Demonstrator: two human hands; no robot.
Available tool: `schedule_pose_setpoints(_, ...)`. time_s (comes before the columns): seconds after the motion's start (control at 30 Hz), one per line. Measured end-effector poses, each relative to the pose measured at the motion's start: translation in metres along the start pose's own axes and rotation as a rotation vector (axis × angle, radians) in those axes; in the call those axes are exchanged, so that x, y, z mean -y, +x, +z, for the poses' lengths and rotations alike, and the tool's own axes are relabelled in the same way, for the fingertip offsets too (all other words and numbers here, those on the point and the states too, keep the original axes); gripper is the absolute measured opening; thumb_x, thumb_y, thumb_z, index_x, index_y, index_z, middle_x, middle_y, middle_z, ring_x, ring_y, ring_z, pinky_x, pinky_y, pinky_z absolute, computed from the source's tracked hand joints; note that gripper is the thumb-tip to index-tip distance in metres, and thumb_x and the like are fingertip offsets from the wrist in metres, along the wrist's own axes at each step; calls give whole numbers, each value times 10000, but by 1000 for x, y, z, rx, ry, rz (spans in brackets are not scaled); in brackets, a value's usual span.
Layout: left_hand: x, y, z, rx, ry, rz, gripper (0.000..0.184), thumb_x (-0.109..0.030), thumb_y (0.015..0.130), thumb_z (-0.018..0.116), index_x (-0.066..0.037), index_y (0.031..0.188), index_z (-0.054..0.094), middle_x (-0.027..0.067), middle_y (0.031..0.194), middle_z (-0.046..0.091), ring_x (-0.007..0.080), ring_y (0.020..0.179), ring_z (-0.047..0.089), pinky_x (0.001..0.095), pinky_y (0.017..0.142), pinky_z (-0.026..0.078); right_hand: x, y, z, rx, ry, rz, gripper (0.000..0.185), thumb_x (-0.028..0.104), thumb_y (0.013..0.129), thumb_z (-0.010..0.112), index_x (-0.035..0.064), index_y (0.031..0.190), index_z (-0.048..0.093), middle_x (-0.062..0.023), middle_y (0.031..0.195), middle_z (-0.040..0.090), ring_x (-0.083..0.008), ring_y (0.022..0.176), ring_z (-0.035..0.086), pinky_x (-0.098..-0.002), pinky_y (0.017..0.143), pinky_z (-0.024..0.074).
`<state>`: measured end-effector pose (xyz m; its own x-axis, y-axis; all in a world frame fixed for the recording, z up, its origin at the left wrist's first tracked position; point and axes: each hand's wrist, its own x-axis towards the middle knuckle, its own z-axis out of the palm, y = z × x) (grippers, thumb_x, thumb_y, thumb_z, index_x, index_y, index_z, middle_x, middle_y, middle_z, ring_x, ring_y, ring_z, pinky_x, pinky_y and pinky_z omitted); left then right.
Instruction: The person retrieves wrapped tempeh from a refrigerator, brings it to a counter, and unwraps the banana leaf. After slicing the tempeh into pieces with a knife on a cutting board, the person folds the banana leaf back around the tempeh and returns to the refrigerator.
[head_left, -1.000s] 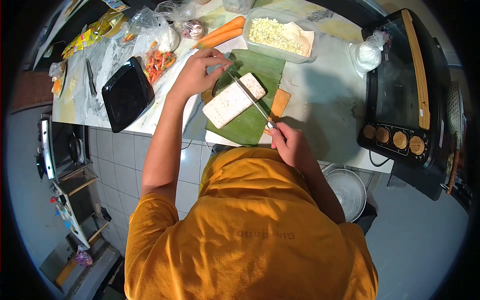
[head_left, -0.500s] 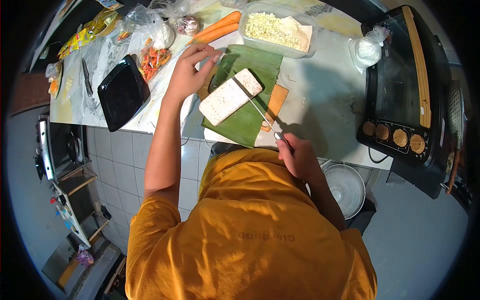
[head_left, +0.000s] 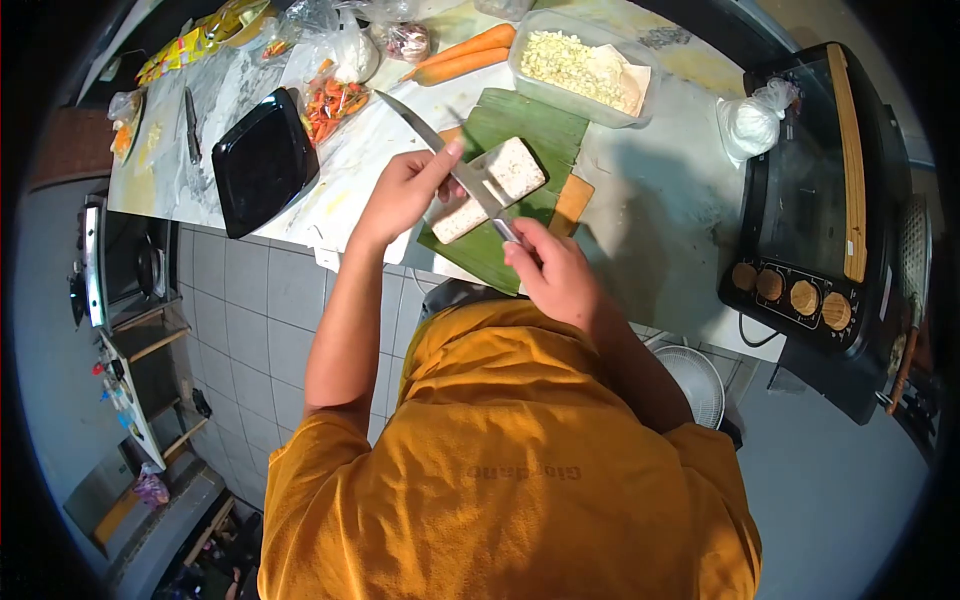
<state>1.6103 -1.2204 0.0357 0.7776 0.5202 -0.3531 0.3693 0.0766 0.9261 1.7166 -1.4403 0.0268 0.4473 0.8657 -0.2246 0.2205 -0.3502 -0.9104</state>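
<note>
My right hand point(head_left: 560, 275) is closed around the handle of a kitchen knife point(head_left: 408, 116), whose long blade slants up and left. At the blade's middle, the thumb and fingers of my left hand point(head_left: 405, 190) close on it from either side. Under the blade lies a speckled white block that looks like tempeh point(head_left: 517, 168), partly covered by the knife and my left fingers. The block rests on a green banana leaf point(head_left: 545, 112), spread over a wooden board point(head_left: 572, 203).
Left of the leaf are a black tray point(head_left: 262, 165), a bag of chillies point(head_left: 330, 108) and another knife point(head_left: 191, 125). Carrots point(head_left: 460, 65) and a plastic container point(head_left: 640, 112) of chopped pale pieces sit behind. A toaster oven point(head_left: 800, 230) and a tied white bag point(head_left: 752, 128) stand right.
The knife has lifted from across the block and swung so its tip points up and left. My left hand has come down onto the blade; my right hand has moved up and left.
</note>
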Motion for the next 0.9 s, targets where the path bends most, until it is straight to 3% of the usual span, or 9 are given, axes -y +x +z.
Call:
schedule_pose_setpoints(0.07, 14, -5, -1, -39, -22, 3, 486, -375, 1025, 584, 23, 771, 702, 39, 654, 651, 91, 625, 556, 246, 624, 457, -1, 5, 8, -24, -67, -207, 260, 229, 980, 612, 22, 1138, 619, -182, 896, 689, -370, 820, 673, -404, 711, 521)
schedule_pose_setpoints(0.13, 24, -11, -7, -180, -54, 21, 448, -387, 1020, 579, -33, 765, 681, 24, 651, 652, 66, 588, 521, 238, 555, 383, 0, 10, 5, 44, -7, -166, 284, 218, 947, 666, 35, 1157, 614, -156, 930, 701, -352, 824, 675, -401, 710, 524)
schedule_pose_setpoints(0.23, 35, -22, -24, -284, -52, -16, 415, -356, 1019, 578, -37, 769, 668, 28, 637, 639, 72, 579, 515, 248, 571, 396, -12, 30, 2, -414, -107, -191, 389, 156, 800, 804, 62, 1105, 581, -85, 970, 675, -295, 816, 636, -404, 723, 514)
schedule_pose_setpoints(0.33, 49, -32, -45, -359, -122, 11, 351, -317, 1018, 577, -41, 819, 663, 16, 660, 603, 82, 594, 539, 252, 590, 407, -28, 52, 3, -560, -315, -358, 404, 136, 765, 805, 64, 1083, 566, -88, 990, 649, -307, 887, 612, -410, 795, 495)
schedule_pose_setpoints(0.37, 53, -35, -51, -375, -166, 22, 336, -307, 1017, 580, -40, 832, 663, 12, 676, 599, 85, 595, 542, 252, 592, 407, -31, 54, 7, -534, -267, -311, 435, 122, 746, 793, 60, 1107, 558, -96, 1012, 642, -323, 955, 596, -425, 869, 467)
schedule_pose_setpoints(0.6, 69, -54, -76, -444, -341, 84, 280, -265, 1021, 589, -38, 881, 673, 0, 740, 615, 85, 609, 543, 242, 603, 412, -39, 63, 13, -571, -338, -338, 418, 126, 734, 787, 70, 1087, 570, -85, 979, 653, -316, 932, 607, -434, 874, 458)
schedule_pose_setpoints(0.9, 84, -62, -80, -445, -350, 71, 298, -278, 1035, 566, -20, 953, 691, 3, 790, 636, 75, 629, 535, 233, 609, 399, -43, 73, -7, -458, -400, -333, 437, 153, 692, 832, 133, 1058, 594, 12, 928, 679, -243, 941, 652, -431, 867, 446)
